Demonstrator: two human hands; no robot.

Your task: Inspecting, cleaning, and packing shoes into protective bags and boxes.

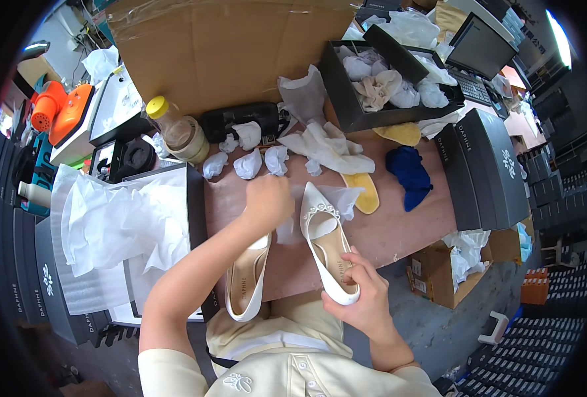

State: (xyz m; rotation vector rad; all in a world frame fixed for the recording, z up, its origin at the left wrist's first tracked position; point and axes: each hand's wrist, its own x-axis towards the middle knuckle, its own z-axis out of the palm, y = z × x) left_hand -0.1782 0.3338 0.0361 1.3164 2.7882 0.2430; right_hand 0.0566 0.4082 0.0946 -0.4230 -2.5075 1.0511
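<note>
A pair of white pointed-toe shoes lies in front of me. My right hand (pixel 361 294) grips the right shoe (pixel 315 198) by its heel, thumb outside and fingers at the opening. A beaded trim crosses its front, and white stuffing shows inside the toe. My left hand (pixel 270 200) is closed above the toe of the left shoe (pixel 246 281), hiding its front; what the fingers hold cannot be made out. Beyond that hand lie several crumpled white paper balls (pixel 247 165). Thin white tissue (pixel 346 197) lies beside the right shoe.
An open shoebox with white tissue (pixel 118 212) stands at left. A yellow-capped jar (pixel 187 137), a yellow pad (pixel 361 193), a dark blue cloth (pixel 407 175) and a white cloth (pixel 330 147) rest on the table. A black box of paper wads (pixel 346 114) sits behind; dark shoeboxes (pixel 489 169) stand right.
</note>
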